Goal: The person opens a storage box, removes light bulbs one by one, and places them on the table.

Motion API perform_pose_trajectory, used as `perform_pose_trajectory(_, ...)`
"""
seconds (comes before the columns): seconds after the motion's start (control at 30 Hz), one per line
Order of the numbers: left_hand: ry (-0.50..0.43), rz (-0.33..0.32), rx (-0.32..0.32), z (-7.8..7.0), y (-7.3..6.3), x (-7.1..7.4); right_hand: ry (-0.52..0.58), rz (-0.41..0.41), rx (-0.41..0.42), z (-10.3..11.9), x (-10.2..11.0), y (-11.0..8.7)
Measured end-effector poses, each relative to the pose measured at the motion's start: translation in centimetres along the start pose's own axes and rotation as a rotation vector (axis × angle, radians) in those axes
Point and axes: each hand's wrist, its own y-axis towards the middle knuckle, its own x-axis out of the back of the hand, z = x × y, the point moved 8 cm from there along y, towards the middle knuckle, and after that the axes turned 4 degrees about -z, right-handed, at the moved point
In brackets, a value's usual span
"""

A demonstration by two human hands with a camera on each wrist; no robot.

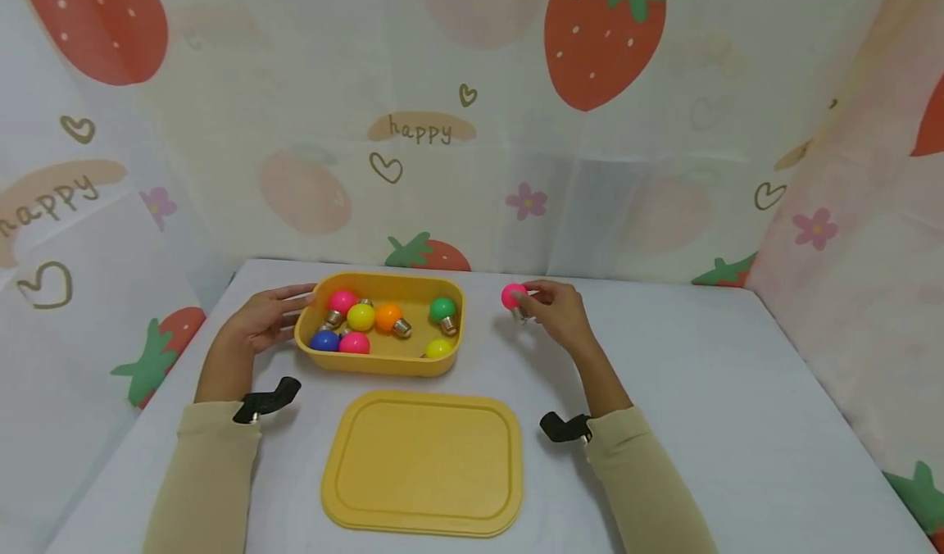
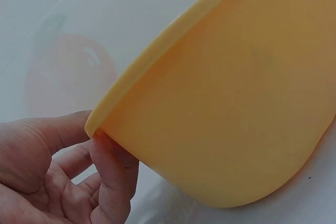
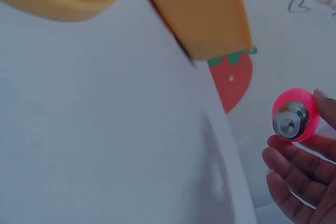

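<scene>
My right hand [image 1: 558, 312] pinches a pink light bulb [image 1: 514, 295] above the table, to the right of the yellow container [image 1: 379, 364]. In the right wrist view its silver screw base [image 3: 290, 123] faces the camera. My left hand [image 1: 267, 318] is at the container's left end, its fingers touching the wall near the rim [image 2: 136, 69]. Inside the container lie several coloured bulbs: pink [image 1: 342, 301], yellow [image 1: 361, 317], orange [image 1: 388, 317], green [image 1: 442, 309] and blue [image 1: 324, 340] among them.
A flat yellow lid [image 1: 422, 464] lies on the white table [image 1: 708, 423] in front of the container. Strawberry-print cloth [image 1: 324, 70] hangs behind and at both sides. A black wrist mount [image 1: 564, 428] sticks out from the right sleeve, another [image 1: 269, 398] from the left.
</scene>
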Motion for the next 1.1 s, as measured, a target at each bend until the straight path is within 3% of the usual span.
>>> perform_pose_trajectory(0.33,0.008,0.013,-0.011,0.0,-0.3,0.2,-0.139,0.005,-0.081,-2.2,-0.2,0.0)
perform_pose_trajectory(0.57,0.012,0.015,-0.018,-0.1,-0.2,0.0,-0.138,0.003,-0.156,-3.7,-0.2,-0.2)
perform_pose_trajectory(1.1,0.012,0.006,-0.014,-0.2,0.0,0.0,-0.138,0.025,-0.148,-4.0,-0.4,-0.1)
